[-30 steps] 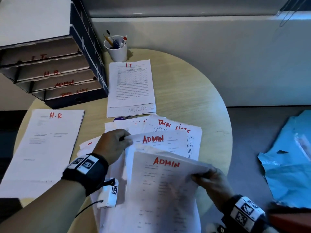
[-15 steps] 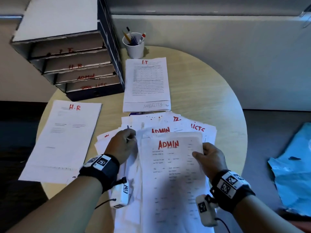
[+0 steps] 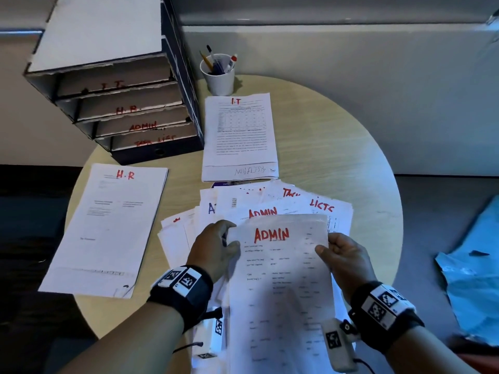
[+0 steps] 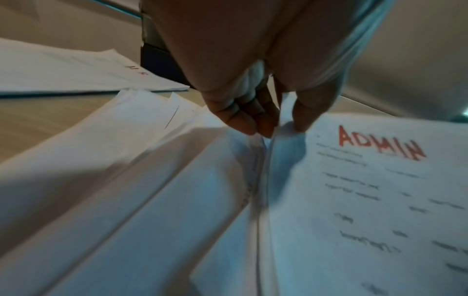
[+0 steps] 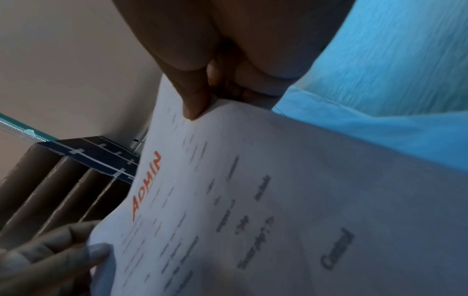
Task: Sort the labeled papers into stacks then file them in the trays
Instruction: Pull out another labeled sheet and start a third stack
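Matt white paper sheets (image 3: pixel 280 279) lie on a smooth pale wood-grain table (image 3: pixel 324 157).

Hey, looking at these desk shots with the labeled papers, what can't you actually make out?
- Head view: labels on papers fanned under the top ADMIN sheet are mostly covered; one reads only "A".
- Head view: the bottom tray label is partly cut off by the tray lip.
- Head and wrist views: the ADMIN sheet's body text is too blurred to read.
- Left wrist view: the left hand hides how many sheets its grip pinches.
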`<state>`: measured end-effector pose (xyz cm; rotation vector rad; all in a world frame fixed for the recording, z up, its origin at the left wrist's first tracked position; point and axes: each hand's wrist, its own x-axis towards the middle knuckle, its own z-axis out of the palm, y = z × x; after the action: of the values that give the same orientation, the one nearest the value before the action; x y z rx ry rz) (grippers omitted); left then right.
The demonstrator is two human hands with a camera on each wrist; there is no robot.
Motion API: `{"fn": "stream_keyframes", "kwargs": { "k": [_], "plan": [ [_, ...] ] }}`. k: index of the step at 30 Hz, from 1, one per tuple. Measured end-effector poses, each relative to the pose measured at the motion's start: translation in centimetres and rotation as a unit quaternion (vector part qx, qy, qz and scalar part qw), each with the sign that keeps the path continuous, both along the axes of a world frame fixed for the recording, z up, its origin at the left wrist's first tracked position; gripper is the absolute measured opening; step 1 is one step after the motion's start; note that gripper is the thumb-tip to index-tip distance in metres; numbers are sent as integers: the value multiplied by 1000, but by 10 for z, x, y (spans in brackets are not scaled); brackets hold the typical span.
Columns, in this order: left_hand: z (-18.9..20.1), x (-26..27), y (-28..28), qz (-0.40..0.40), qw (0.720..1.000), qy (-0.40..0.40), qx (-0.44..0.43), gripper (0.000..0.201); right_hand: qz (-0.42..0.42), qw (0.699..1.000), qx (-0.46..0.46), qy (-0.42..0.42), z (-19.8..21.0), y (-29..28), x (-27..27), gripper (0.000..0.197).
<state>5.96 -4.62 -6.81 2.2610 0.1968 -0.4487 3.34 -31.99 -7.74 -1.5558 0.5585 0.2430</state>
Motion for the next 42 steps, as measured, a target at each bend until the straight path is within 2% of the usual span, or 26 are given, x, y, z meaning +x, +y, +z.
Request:
{"fn": "stream_keyframes", "kwargs": {
  "k": [2, 4, 6, 8, 9, 11, 12, 14, 15, 17, 19, 20, 21, 22, 24, 25, 28, 30, 32, 34, 35, 37, 39, 40, 42],
  "plan": [
    [-1, -3, 1, -15, 998, -45, 38, 15, -1, 1000, -24, 6, -5, 0, -1, 24],
    [-1, -7, 3, -36, 994, -97, 34, 10, 4, 993, -114, -1, -7, -2, -1, 34],
    [1, -13, 4, -78, 989, -127, -14, 13, 25, 976, -213, -25, -5, -5, -3, 56],
    [6, -19, 4, -129, 981, -126, -72, 14, 47, 967, -246, -51, -2, -9, -4, 68],
    [10, -21, 4, -145, 978, -114, -94, 16, 68, 963, -252, -62, -1, -12, -5, 63],
    [17, -19, 3, -143, 980, -42, -131, 22, 116, 951, -277, -66, -1, -19, -5, 34],
    [20, -14, 2, -114, 983, -12, -146, 26, 119, 954, -269, -63, -3, -23, -6, 30],
    [23, 2, 0, -41, 989, -21, -141, 31, 93, 976, -191, -54, -3, -31, -10, 30],
    [22, 14, -3, -37, 993, -46, -98, 31, 82, 984, -151, -45, -3, -35, -12, 29],
    [19, 38, -15, -145, 986, -63, 47, 45, 74, 992, -98, -34, -5, -41, -18, 29],
    [17, 51, -32, -263, 943, 5, 205, 69, 78, 993, -80, -36, -8, -44, -21, 29],
    [16, 56, -39, -289, 919, 34, 265, 73, 81, 993, -76, -42, -7, -44, -22, 27],
    [16, 59, -44, -296, 906, 50, 300, 68, 82, 993, -70, -48, -6, -44, -23, 26],
    [15, 62, -46, -290, 905, 55, 306, 56, 79, 994, -62, -51, -5, -43, -22, 24],
    [10, 60, -43, -268, 924, 35, 271, 24, 66, 995, -59, -55, -6, -43, -21, 23],
    [9, 57, -40, -260, 934, 16, 244, 16, 60, 994, -63, -59, -7, -44, -19, 25],
    [9, 47, -29, -243, 965, -3, 98, 25, 72, 992, -73, -70, -11, -43, -12, 29],
    [15, 41, -25, -229, 972, 36, -26, 25, 88, 992, -63, -65, -11, -39, -5, 24],
    [19, 42, -21, -239, 965, 75, -79, 21, 97, 993, -49, -50, -9, -33, 0, 20],
    [18, 48, -16, -217, 969, 81, -83, 15, 100, 991, -73, -49, -7, -27, 3, 20],
    [15, 53, -13, -190, 978, 63, -51, 20, 97, 991, -80, -52, -7, -26, 3, 19],
    [6, 64, -8, -141, 986, 14, 87, 41, 82, 993, -64, -53, -8, -27, -1, 17],
    [4, 69, -10, -154, 955, 29, 252, 57, 58, 998, -11, -35, -10, -31, -8, 16],
    [3, 68, -13, -174, 935, 42, 305, 59, 48, 999, 11, -23, -11, -33, -11, 16],
    [2, 64, -19, -185, 921, 43, 340, 58, 41, 999, 21, -8, -15, -36, -17, 18]
  ]
}}
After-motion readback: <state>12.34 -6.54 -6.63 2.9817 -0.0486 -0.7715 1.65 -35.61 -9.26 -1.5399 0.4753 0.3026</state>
